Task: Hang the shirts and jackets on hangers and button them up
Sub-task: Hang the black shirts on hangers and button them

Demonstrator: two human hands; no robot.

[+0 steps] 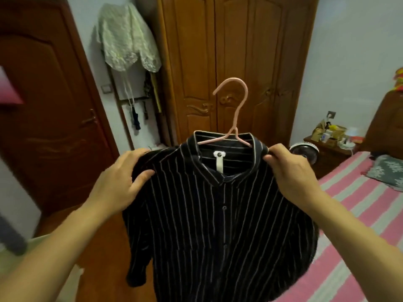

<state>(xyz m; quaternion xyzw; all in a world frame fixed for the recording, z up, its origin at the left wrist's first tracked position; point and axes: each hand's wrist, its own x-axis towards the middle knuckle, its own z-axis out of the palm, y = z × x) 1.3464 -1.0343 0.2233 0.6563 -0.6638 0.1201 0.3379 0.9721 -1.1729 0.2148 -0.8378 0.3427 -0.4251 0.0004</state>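
The left hand [122,182] is gripping one shoulder of the striped shirt [218,214], already sitting buttoned on the pink hanger [234,118]; the right hand [290,171] is pinching the other shoulder. A loosening grip is likely risking the shirt sliding off.

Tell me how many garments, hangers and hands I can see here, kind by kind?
Garments: 2, the black shirt with thin pale stripes held up in front, and the cream lace top hanging by the wall.
Hangers: 1, the pink plastic hanger inside the striped shirt's collar.
Hands: 2, the left hand and right hand, each gripping a shoulder of the shirt.
Total: 5.
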